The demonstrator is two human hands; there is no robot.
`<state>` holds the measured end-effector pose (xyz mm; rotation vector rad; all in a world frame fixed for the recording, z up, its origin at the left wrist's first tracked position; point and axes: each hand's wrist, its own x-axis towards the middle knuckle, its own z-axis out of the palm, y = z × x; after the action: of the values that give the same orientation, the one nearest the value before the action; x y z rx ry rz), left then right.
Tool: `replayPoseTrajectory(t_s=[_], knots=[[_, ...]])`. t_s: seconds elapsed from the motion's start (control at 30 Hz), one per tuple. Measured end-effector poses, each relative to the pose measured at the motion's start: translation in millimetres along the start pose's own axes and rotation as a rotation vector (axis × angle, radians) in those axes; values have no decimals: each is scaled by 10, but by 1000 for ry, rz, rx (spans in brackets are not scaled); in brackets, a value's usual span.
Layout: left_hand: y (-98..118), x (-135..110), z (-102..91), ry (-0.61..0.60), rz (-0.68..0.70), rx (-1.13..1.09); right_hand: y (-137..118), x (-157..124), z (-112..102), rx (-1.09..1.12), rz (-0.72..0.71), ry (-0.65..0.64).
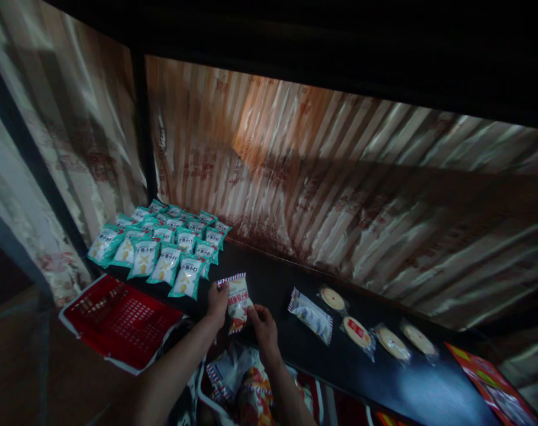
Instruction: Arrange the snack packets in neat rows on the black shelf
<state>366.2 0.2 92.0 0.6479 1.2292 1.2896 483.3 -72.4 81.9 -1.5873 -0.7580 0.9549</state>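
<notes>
Both my hands hold one small snack packet (237, 300), white and red with a striped top edge, just above the front of a dark shelf (277, 278). My left hand (217, 303) pinches its left side and my right hand (262, 324) grips its lower right corner. To the left, several green-and-white packets (162, 245) lie in neat rows on the shelf. A second striped packet (311, 315) lies flat to the right.
Several round wrapped pastries (357, 331) lie in a line right of the striped packet. A red plastic basket (118, 322) sits low at left. A container of mixed snack packets (242, 384) is under my arms. A striped backing (340, 177) lines the shelf.
</notes>
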Motion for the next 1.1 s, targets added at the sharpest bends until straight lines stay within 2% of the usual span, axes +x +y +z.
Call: replayPoseTrajectory(t_s=[0.07, 0.13, 0.23, 0.3, 0.37, 0.53, 0.77, 0.97, 1.1], knots=[[23, 28, -25, -14, 19, 45, -94, -10, 11, -23, -29, -20], [44, 39, -39, -45, 28, 85, -200, -31, 26, 13, -29, -121], [70, 28, -32, -93, 35, 129, -323, -57, 47, 84, 39, -280], [82, 16, -15, -115, 38, 143, -354, -56, 55, 93, 99, -311], [87, 14, 5, -133, 39, 152, -349, -38, 60, 92, 108, -302], [60, 69, 66, -154, 40, 187, -320, 14, 88, 121, 28, -286], [2, 181, 139, -150, 62, 315, -287, 68, 128, 153, 90, -276], [-21, 212, 182, -102, 116, 454, -261, 137, 144, 157, 94, -130], [-13, 105, 224, -119, 209, 563, -298, 203, 130, 116, 52, -50]])
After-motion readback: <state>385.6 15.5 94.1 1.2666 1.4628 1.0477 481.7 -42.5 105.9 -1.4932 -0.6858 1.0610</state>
